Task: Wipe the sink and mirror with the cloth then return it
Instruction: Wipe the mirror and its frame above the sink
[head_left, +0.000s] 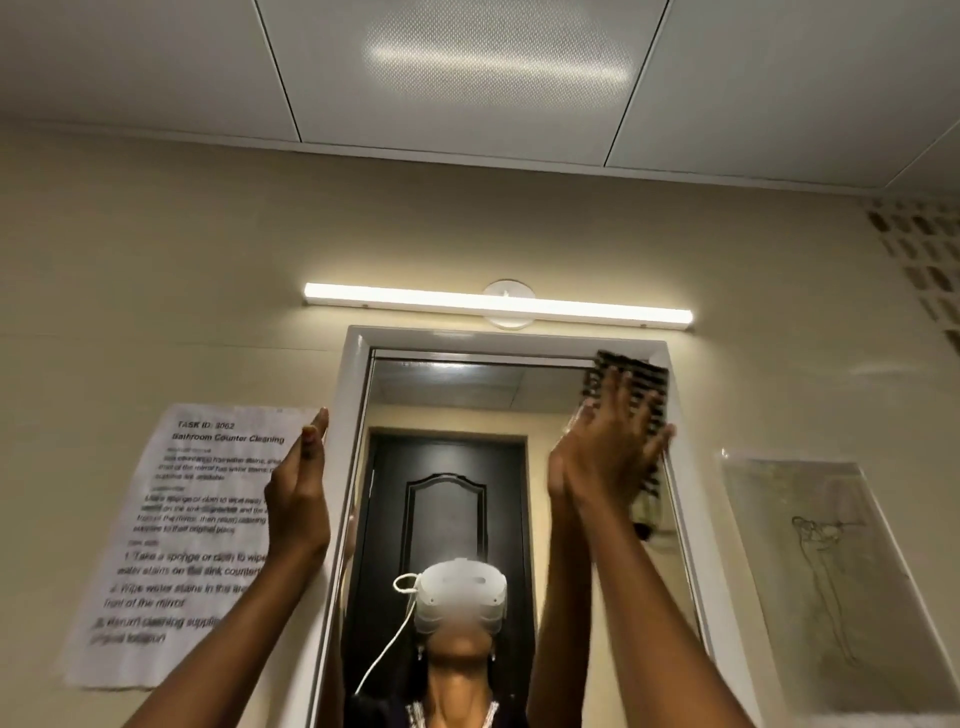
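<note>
A tall mirror (457, 405) in a white frame hangs on the beige wall straight ahead. My right hand (605, 447) is raised to its upper right corner, palm flat, pressing a dark striped cloth (641, 379) against the glass. The cloth hangs down behind the hand along the right frame edge. My left hand (301, 488) is raised beside the mirror's left frame, fingers straight and together, holding nothing. The sink is out of view below.
A lit tube lamp (498, 302) runs above the mirror. A printed instruction sheet (171, 545) is taped to the wall on the left, a drawing in a plastic sleeve (826, 566) on the right. The mirror reflects a dark door (447, 499) and a person wearing a headset.
</note>
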